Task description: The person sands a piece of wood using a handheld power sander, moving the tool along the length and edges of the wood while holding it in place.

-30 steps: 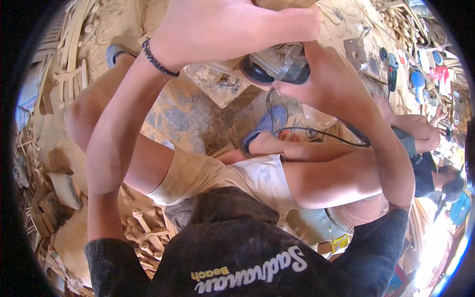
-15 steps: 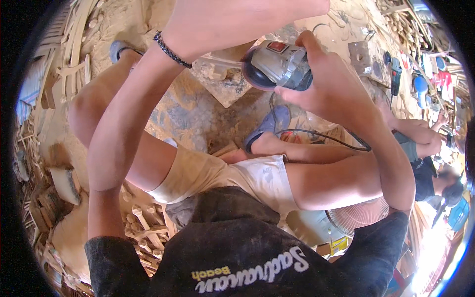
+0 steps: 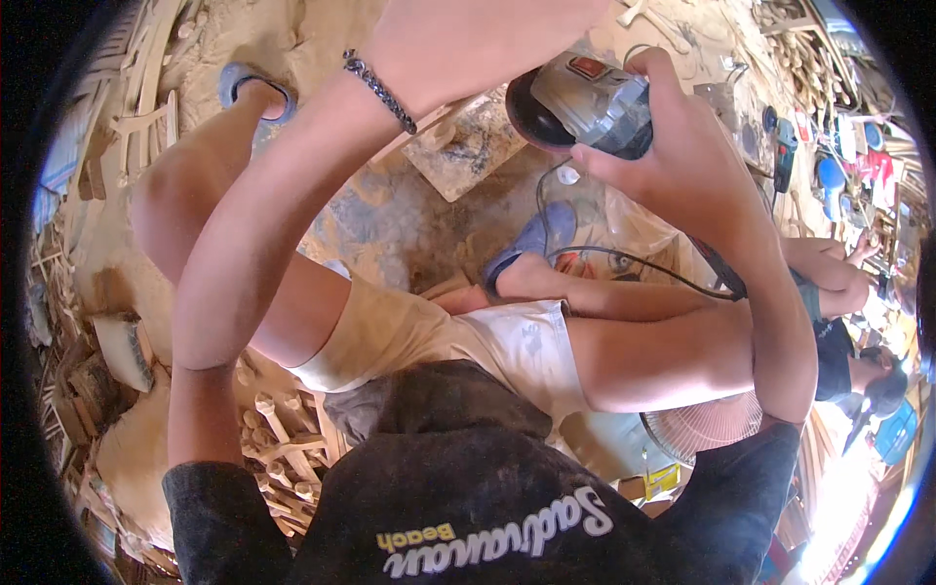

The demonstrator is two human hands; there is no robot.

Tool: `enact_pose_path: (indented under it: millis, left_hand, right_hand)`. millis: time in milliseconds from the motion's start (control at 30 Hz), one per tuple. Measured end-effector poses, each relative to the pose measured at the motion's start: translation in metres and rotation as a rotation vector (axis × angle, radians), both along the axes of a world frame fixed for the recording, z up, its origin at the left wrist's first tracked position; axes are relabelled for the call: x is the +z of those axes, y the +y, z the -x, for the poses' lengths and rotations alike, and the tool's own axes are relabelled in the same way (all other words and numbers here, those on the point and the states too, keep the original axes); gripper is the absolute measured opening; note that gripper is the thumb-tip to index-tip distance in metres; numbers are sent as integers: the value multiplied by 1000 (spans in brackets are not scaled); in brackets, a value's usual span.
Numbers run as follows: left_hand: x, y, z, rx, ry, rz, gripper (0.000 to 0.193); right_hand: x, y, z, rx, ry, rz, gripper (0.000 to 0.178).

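Observation:
My right hand (image 3: 678,146) is wrapped round the silver-and-dark body of an angle grinder (image 3: 597,105), thumb below and fingers on the far side. The grinder's dark round disc (image 3: 536,112) faces left, close to the underside of my left hand (image 3: 497,44). That hand reaches across the top of the view with a dark braided bracelet (image 3: 380,91) at its wrist. Its fingers run out past the upper edge, so what they hold is hidden. A dark cord (image 3: 663,268) loops over my lower leg below the grinder.
A dusty square board (image 3: 466,156) lies on the floor between my legs. Carved wooden pieces (image 3: 288,448) are heaped at lower left. A fan (image 3: 707,424) stands beside my right thigh. Another person (image 3: 834,283) sits at right, near a second power tool (image 3: 785,156).
The grinder and my right hand have shifted right and slightly up. My left wrist has moved right as well, and the disc has come nearer to the left hand's underside.

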State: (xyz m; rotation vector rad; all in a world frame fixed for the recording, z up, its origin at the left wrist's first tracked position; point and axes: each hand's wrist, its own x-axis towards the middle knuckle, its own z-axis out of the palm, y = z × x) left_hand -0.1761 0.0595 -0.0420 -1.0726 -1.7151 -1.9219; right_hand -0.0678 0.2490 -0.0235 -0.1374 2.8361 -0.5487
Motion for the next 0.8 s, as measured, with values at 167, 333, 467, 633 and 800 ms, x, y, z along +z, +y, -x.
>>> enact_pose_path:
  millis: [167, 333, 467, 633, 800]
  left_hand:
    - [-30, 17, 31, -44, 190, -158, 36]
    - [9, -6, -14, -244, -259, -83, 36]
    - [-5, 10, -3, 59, 6, -19, 35]
    - [-8, 5, 2, 227, 148, 134, 36]
    - [-15, 9, 8, 96, 114, -20, 40]
  right_hand:
    - [-3, -7, 6, -2, -27, -26, 77]
    - [-6, -9, 13, 13, -54, -112, 83]
    - [0, -10, 21, -1, -188, -108, 95]
    - [7, -16, 24, -1, -225, -75, 94]
    - [33, -35, 34, -125, -332, -130, 93]
